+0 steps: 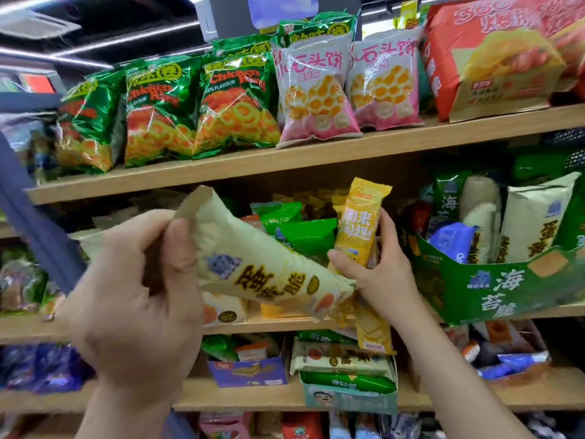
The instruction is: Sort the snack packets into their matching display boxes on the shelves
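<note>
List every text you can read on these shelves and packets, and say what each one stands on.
"Chicken", "FLAVOUR": green foil crisp bags.
"石头饼": pink and white snack bags.
"海苔脆": green cardboard display box.
"蛋", "脆", middle character blurred: pale yellow packet in the left hand.
Slim yellow packet in the right hand: too blurred.
Everything else: too small or blurred.

Blue strap (38, 221) at left edge, ceiling AC vent (33, 24) top left, blue-white sign card (281, 7) top ctr.
</note>
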